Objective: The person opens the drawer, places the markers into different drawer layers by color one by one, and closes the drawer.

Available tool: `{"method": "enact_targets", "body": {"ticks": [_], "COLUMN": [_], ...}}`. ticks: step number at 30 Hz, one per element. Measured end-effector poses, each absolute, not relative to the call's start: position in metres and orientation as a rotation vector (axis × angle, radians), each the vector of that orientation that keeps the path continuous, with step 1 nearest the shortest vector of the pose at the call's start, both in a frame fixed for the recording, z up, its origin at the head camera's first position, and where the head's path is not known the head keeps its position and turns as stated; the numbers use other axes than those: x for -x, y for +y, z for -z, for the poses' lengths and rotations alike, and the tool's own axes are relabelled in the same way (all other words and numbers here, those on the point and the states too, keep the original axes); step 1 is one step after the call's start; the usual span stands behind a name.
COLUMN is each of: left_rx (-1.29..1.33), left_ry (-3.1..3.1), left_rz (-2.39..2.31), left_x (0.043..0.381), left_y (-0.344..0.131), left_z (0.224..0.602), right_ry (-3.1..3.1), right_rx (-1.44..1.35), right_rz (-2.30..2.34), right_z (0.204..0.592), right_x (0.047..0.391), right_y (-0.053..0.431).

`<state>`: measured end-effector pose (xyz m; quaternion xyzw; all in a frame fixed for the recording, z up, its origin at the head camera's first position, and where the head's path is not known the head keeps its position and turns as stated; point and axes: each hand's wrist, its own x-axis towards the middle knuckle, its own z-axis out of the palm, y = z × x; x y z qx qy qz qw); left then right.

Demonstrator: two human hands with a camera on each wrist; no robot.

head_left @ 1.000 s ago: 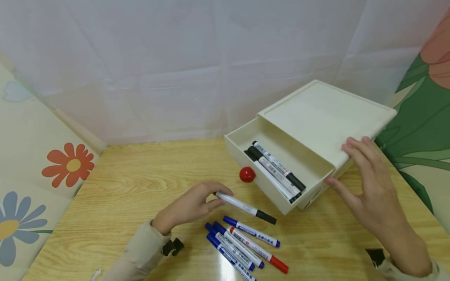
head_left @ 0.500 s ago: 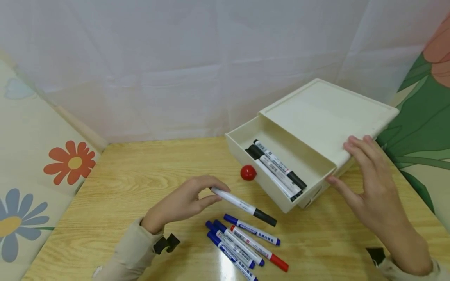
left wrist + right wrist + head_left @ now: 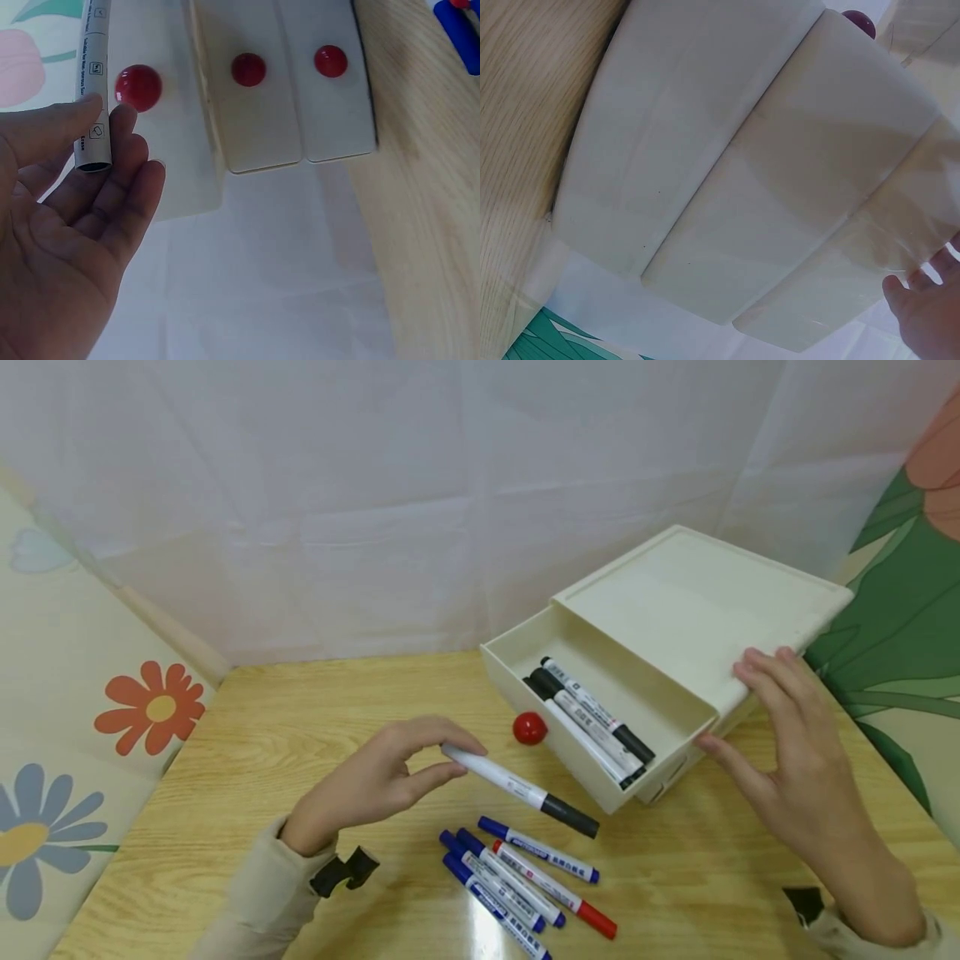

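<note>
My left hand (image 3: pixel 382 777) pinches the plain end of a white marker (image 3: pixel 502 777) between thumb and fingers, over the table in front of the drawer unit. Its black cap points right, toward the viewer. The unit is a cream box (image 3: pixel 697 602) with its top drawer (image 3: pixel 566 756) pulled out. Inside that drawer lie several black-capped markers (image 3: pixel 592 718). A red knob (image 3: pixel 529 727) sits on its front. My right hand (image 3: pixel 802 768) rests at the box's top side edge, fingertips on the lid and thumb at the side. Two lower drawers, with red knobs (image 3: pixel 249 69), show in the left wrist view.
Several blue-capped markers (image 3: pixel 540 850) and one red-capped marker (image 3: pixel 551 885) lie bunched on the wooden table (image 3: pixel 300 693), in front of the pulled-out drawer. A white sheet (image 3: pixel 337 527) hangs behind. Flower-printed panels (image 3: pixel 52 693) stand at both sides.
My left hand has drawn back left and slightly up, still pinching the marker. The right hand keeps its place on the box, and the drawer has not moved.
</note>
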<state>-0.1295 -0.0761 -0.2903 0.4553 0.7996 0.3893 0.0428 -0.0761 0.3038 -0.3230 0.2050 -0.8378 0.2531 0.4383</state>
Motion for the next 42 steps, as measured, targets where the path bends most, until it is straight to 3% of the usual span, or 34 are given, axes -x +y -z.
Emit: {"method": "enact_targets", "body": {"ticks": [21, 42], "left_rx": [-1.585, -1.601], "left_ry": [2.444, 2.487], "left_rz": [-1.225, -1.197], "left_x": [0.142, 0.168], "left_y": [-0.060, -0.040], "left_z": [0.253, 0.236], "right_ry": [-2.096, -2.089], "right_rx": [-0.507, -0.512], "right_rz": [-0.620, -0.614], "right_z": [0.323, 0.323], "right_x": [0.075, 0.076], "right_y": [0.305, 0.304]}}
